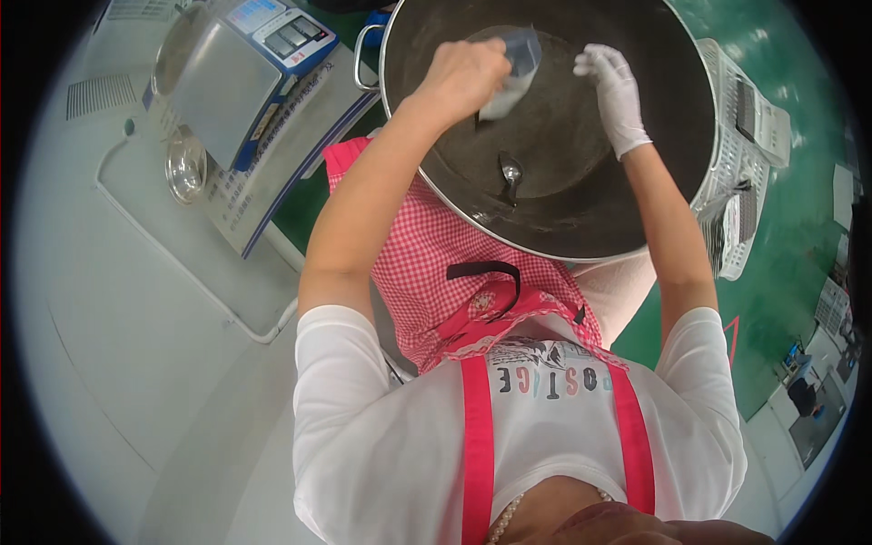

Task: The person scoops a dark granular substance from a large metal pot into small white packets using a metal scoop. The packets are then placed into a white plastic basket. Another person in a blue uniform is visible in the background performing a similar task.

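A large steel pot (581, 241) stands in front of me, dark inside, with a ladle (510, 174) lying at its bottom. My left hand (465, 74), bare, grips a small clear plastic bag (513, 73) with white contents, tilted over the pot's inside. My right hand (610, 86) wears a white glove and hovers over the pot to the right of the bag, its fingertips bunched toward the bag's upper edge. Whether it touches the bag I cannot tell.
A digital scale (241, 77) with a steel platter sits on the white counter (118, 300) at my left, a small round steel cup (185, 168) beside it. A white plastic crate (745, 154) stands right of the pot on the green floor (781, 282).
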The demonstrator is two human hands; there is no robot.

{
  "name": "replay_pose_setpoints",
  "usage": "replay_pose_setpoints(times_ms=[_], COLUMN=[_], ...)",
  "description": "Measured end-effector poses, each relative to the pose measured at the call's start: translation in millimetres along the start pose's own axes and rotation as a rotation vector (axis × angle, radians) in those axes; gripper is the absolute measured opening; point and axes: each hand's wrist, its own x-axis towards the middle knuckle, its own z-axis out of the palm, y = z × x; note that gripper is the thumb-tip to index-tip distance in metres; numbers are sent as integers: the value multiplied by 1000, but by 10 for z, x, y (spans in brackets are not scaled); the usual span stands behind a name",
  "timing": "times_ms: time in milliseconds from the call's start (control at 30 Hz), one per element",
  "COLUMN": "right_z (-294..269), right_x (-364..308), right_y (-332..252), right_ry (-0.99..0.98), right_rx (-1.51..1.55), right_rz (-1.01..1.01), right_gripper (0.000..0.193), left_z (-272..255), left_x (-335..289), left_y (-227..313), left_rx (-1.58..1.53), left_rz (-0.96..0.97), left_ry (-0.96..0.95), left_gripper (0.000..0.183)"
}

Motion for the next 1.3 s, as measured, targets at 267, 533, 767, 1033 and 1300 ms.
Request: replay_pose_setpoints(times_ms=[267,533,767,1033,1300], right_z=[1983,1299,28,1079,1075], right_x=[-1293,-805,-88,-697,-710], right_y=[852,1651,1912,2348,1979], right_ry=[-1148,-931,-576,-792,-736], right_rx=[-773,-1016,-1514,-1046,-274], right_rz=[451,389,226,474,140], right_gripper=[46,32,21,21,18], left_z=[170,260,149,124,88], left_x=[186,223,225,240,233], left_y=[-214,-265,-251,-238,-244], left_rx=[-72,-97,-249,-259,-210], left_rz=[-165,-208,-291,-300,-364], left_ry=[241,200,144,163,226], left_gripper=[13,7,6,8,14])
